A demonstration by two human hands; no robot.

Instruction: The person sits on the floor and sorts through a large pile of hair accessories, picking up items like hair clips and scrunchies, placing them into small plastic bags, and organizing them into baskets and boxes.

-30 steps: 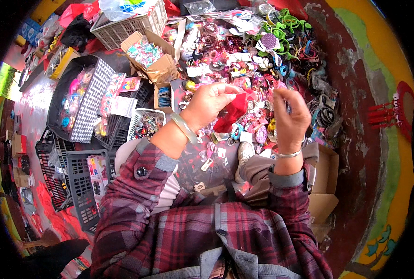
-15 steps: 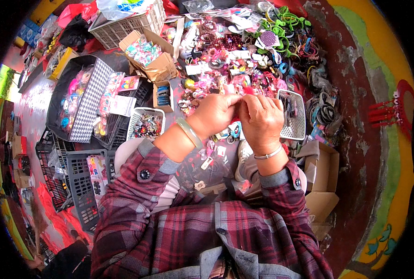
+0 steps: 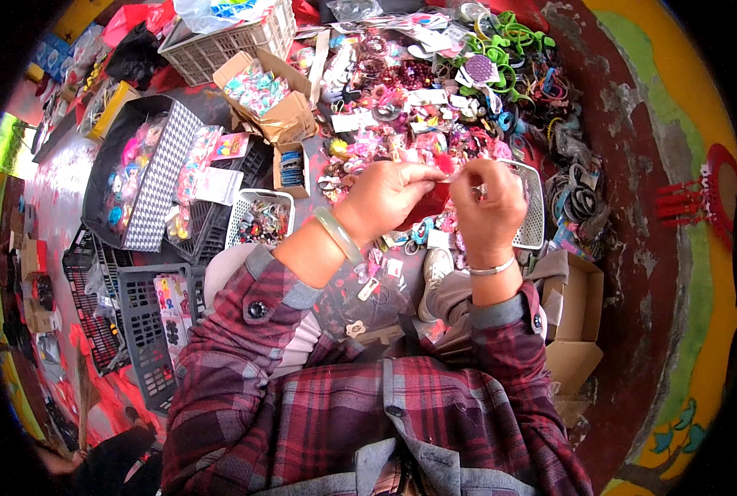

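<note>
My left hand (image 3: 387,197), with a pale bangle at the wrist, is raised over the pile with thumb and fingertips pinched together. Whatever it pinches is too small to name. Close to its right, my right hand (image 3: 489,202) has its fingers curled closed, and what they hold, if anything, is hidden. A small gap separates the two hands. A red fluffy piece (image 3: 445,164) shows by the fingertips; whether it is held or lies beyond them I cannot tell. Beneath and beyond spreads a pile of hair accessories (image 3: 410,107), mostly pink, red and white.
A white basket of small pieces (image 3: 261,221) stands left of my hands, and another white basket (image 3: 534,207) is at the right. Farther left are a houndstooth-sided box (image 3: 166,182) and a grey crate (image 3: 149,331). An open cardboard box (image 3: 579,298) sits right of my knee.
My hands, together before, have come apart. The right hand moved to the right and slightly down, its fingers curling more; the left stayed nearly in place.
</note>
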